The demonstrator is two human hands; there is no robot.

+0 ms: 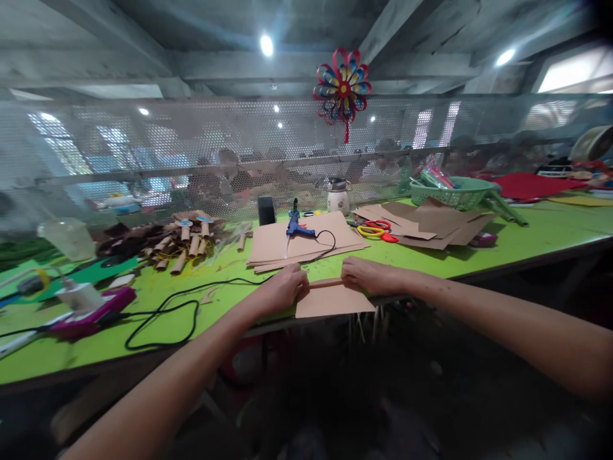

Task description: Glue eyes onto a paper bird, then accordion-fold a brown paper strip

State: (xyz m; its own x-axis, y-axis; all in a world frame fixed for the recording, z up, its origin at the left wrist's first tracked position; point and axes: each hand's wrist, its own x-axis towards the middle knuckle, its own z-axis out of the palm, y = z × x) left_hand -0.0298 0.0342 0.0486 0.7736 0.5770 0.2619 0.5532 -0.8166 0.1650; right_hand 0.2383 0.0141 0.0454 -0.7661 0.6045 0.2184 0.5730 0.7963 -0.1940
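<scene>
A sheet of brown kraft paper (334, 301) lies at the table's front edge, its near side reaching the rim. Its far edge looks rolled or folded into a narrow strip. My left hand (283, 291) is closed at the left end of that strip, fingers curled. At the right end, my right hand (368, 276) grips the strip the same way. Just beyond my hands, a blue glue gun (301, 229) stands on a stack of brown paper (261, 246), its black cord (230, 281) trailing left. Fingertips of both hands are partly hidden.
Scissors (376, 230) and more brown sheets (450, 220) lie right, near a green basket (447, 191). Paper rolls (179, 262) are heaped left, behind a purple power strip (93, 314). A perforated metal screen (230, 140) stands behind the green table (541, 223); a paper flower (343, 88) hangs there.
</scene>
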